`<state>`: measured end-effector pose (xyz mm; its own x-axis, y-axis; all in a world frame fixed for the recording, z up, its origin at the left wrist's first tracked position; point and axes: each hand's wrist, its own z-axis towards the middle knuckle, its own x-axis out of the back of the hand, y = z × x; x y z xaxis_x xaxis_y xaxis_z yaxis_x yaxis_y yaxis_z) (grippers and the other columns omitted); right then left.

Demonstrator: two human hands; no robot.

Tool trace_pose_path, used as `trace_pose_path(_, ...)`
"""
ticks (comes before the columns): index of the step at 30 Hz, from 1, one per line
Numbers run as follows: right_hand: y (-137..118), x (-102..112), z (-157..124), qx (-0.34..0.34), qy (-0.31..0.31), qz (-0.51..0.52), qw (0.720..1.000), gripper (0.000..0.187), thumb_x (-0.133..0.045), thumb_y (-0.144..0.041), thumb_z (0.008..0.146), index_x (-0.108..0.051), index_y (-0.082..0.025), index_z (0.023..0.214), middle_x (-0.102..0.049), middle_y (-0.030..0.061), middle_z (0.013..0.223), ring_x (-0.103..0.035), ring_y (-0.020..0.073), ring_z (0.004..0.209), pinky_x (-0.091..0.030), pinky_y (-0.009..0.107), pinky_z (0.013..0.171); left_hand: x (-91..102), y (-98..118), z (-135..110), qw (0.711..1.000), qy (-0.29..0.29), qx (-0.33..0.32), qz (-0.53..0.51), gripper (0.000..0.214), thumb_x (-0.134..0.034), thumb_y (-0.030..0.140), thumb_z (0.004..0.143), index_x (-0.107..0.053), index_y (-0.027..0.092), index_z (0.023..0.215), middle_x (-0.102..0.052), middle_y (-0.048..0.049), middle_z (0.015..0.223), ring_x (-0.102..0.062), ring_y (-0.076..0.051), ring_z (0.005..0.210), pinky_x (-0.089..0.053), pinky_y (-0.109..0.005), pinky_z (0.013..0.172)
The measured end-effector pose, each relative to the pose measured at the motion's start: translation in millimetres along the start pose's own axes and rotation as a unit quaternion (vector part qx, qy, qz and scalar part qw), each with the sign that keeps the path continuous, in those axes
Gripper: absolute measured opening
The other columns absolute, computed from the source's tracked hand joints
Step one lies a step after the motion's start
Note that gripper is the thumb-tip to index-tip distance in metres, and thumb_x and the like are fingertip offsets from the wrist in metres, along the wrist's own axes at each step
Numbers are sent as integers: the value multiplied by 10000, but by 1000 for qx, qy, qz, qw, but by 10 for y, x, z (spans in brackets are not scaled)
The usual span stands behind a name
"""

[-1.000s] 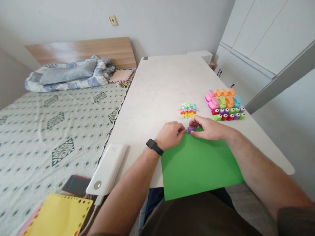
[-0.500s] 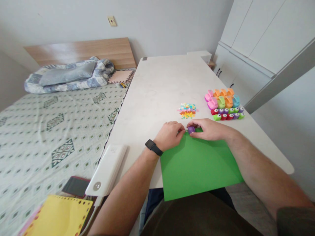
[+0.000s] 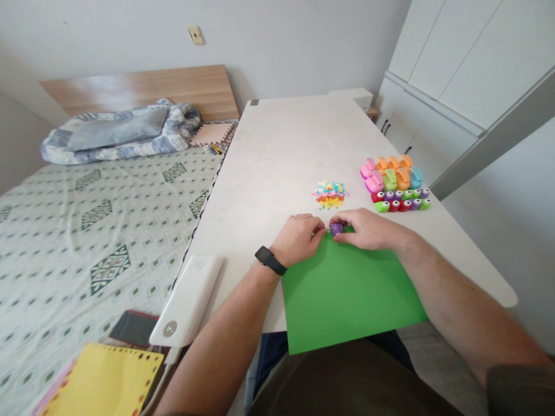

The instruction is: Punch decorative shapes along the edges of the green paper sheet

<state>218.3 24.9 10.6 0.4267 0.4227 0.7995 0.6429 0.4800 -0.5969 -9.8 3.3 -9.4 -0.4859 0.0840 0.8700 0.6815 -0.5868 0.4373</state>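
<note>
A sheet of green paper point(image 3: 353, 297) lies over the table's near edge, its front part hanging out above my lap. At its far edge sits a small purple craft punch point(image 3: 337, 230), held between the thumb and fingers of my right hand point(image 3: 368, 228). Just left of the punch, my left hand point(image 3: 300, 236) has its fingers closed in a pinch at the paper's far edge. The fingertips hide exactly how the paper sits in the punch. Beyond my hands is a pile of small coloured paper cutouts point(image 3: 330, 195).
Rows of coloured craft punches point(image 3: 392, 182) stand right on the white table point(image 3: 286, 150). A long white power bank point(image 3: 188, 300) with a cable lies at the left edge. Punched yellow paper point(image 3: 117, 378) and a dark phone point(image 3: 134, 327) are at lower left, beside the bed point(image 3: 143, 202).
Hardly anything differs. Both hands keep their grip at the paper's far edge, and the purple punch stays in place; the right wrist has shifted very slightly.
</note>
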Motion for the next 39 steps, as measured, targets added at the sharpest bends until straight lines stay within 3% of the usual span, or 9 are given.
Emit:
trace_pose_path(16,-27,-61,29,-3,17,-20,1000,157,-716,-289,828,-688,-214,963,-717,29,894,-622,195,799,-431,305,738,18,18,1,1000,-14,10,13,174,-556,274,975,-707,194,941,-709,-63,895,-659,-203,870,-487,-338,808)
trace_pose_path(20,-24,-68,22,2,18,-23,1000,140,-702,-280,838,-682,-208,956,-720,37,901,-626,197,804,-432,304,733,35,39,0,1000,-9,11,5,298,-589,465,968,-704,191,969,-722,-69,945,-666,-212,889,-493,-352,833)
trace_pose_path(23,-36,-72,20,0,19,-25,1000,139,-696,-264,838,-686,-205,964,-730,50,927,-636,206,829,-440,306,743,25,68,7,1000,-7,9,-4,523,-656,671,855,-700,195,1067,-730,-80,1005,-675,-245,951,-498,-383,893)
trace_pose_path(25,-44,-76,21,-4,17,-30,999,165,-711,-281,831,-689,-204,976,-735,59,943,-643,217,846,-446,313,757,-7,85,18,1000,-11,7,-8,603,-673,722,807,-690,199,1106,-733,-82,1020,-679,-259,979,-497,-397,920)
trace_pose_path(34,-56,-93,15,4,23,-47,999,142,-705,-241,821,-655,-203,948,-731,78,970,-646,237,864,-456,327,768,-126,110,81,999,-19,23,-46,489,-741,599,821,-633,197,1077,-736,-57,982,-689,-243,924,-508,-365,853)
trace_pose_path(39,-78,-105,13,7,24,-48,999,126,-701,-239,825,-621,-202,916,-714,76,936,-637,240,865,-457,337,794,-105,131,77,999,-27,1,-32,433,-667,594,887,-608,189,1027,-724,-76,977,-685,-244,897,-495,-356,817)
